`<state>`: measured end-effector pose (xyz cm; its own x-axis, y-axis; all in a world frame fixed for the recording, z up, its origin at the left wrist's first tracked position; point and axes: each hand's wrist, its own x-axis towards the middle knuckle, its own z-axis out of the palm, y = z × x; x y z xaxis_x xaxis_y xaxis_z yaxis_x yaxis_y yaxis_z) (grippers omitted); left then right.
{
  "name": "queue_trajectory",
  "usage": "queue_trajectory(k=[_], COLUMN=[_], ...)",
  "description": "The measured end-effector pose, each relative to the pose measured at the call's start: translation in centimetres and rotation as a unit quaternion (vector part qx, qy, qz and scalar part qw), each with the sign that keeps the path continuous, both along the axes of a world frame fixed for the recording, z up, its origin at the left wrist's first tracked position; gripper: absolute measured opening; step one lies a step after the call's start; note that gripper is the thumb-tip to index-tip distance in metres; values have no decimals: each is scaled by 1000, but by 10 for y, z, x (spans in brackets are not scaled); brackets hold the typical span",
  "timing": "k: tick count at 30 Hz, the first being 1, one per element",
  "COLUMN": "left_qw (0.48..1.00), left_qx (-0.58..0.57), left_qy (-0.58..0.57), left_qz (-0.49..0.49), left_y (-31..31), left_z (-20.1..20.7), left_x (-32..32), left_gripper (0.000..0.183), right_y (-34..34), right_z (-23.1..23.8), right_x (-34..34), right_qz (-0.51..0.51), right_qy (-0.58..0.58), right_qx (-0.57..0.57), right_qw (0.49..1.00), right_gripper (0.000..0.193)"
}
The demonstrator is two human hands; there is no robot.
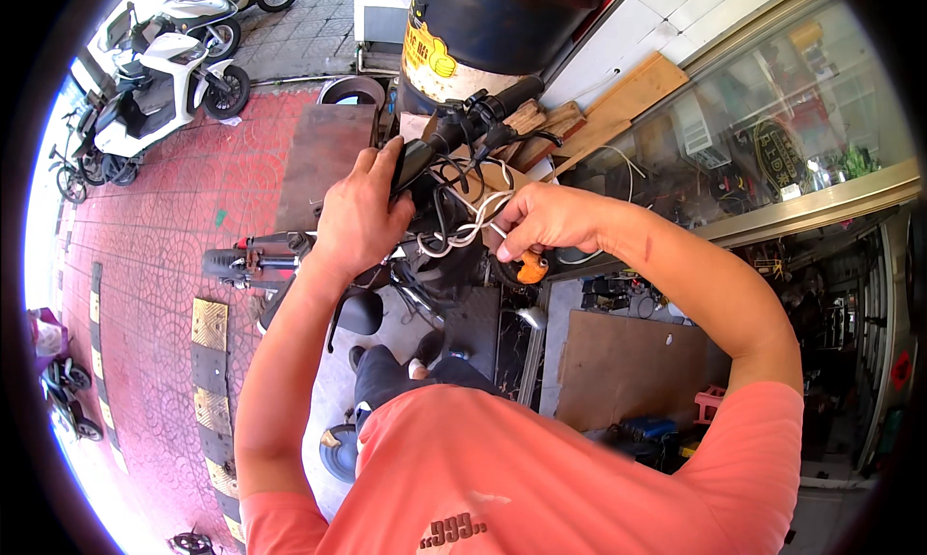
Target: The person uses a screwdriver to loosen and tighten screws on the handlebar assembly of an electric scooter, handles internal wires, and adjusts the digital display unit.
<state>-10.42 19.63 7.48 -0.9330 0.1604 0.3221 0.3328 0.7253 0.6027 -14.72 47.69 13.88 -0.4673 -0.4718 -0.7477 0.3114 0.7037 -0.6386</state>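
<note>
Left hand curls around the black bar; right hand, nearly closed, pinches the white cable, looped between them. Working one loop at a time should limit snagging.

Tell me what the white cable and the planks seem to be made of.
The cable looks sheathed in smooth plastic or rubber, judging by its even white loops. The planks look like bare, matt wood, from their tan colour and streaks.
</note>
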Motion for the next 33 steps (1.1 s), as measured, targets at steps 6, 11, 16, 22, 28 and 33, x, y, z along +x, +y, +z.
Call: queue_trajectory(k=[6,11,16,22,28,33], left_qw=[1000,998,997,996,995,994], left_qx=[7,40,57,68,51,32], left_qy=[18,35,25,7,-11,-15], left_qz=[-12,-21,-37,-56,-80,-103], left_y=[-4,-7,-9,-14,-24,-27], left_z=[2,1,-2,-5,-4,-8], left_x=[-1,-2,-4,-8,-13,-17], left_gripper=[70,68,72,73,75,76], right_y=[-9,-18,-18,-33,-43,-37], right_z=[23,15,3,14,27,17], right_x=[-12,-6,-4,-2,2,4], right_qz=[-59,-92,-144,-140,-161,-168], right_qy=[-100,-35,-18,-5,-70,-55], right_qx=[-11,54,78,142,113,112], right_qw=[993,994,986,980,978,978], right_gripper=[15,18,18,19,11,10])
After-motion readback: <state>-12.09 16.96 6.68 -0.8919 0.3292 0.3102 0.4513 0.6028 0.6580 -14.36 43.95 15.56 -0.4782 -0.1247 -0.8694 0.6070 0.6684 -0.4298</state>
